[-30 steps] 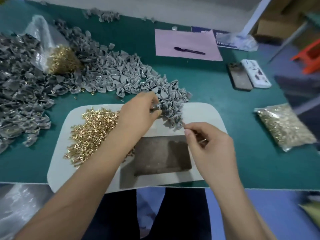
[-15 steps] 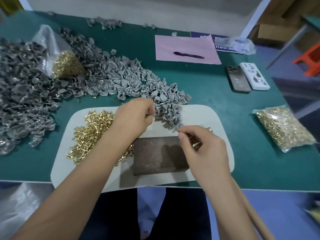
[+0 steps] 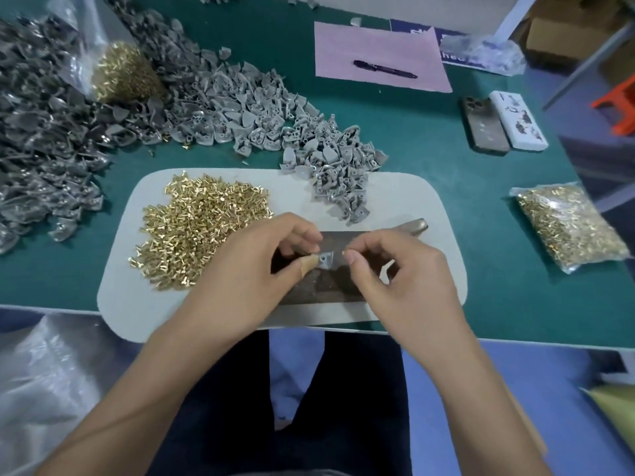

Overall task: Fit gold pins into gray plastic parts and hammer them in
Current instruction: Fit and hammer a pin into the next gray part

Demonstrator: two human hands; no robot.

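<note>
Left hand (image 3: pixel 254 269) pinches gray part (image 3: pixel 324 260), hole up, frame centre. Right hand (image 3: pixel 388 269) fingers (image 3: pixel 350 257) pinched just right of it; pin not discernible.

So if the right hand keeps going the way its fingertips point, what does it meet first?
Probably the gray plastic part pinched by the left hand; the right hand points left at it, though depth is unclear.

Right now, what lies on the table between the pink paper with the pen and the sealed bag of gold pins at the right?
In the head view, two phones lie side by side on the green table between them.
</note>
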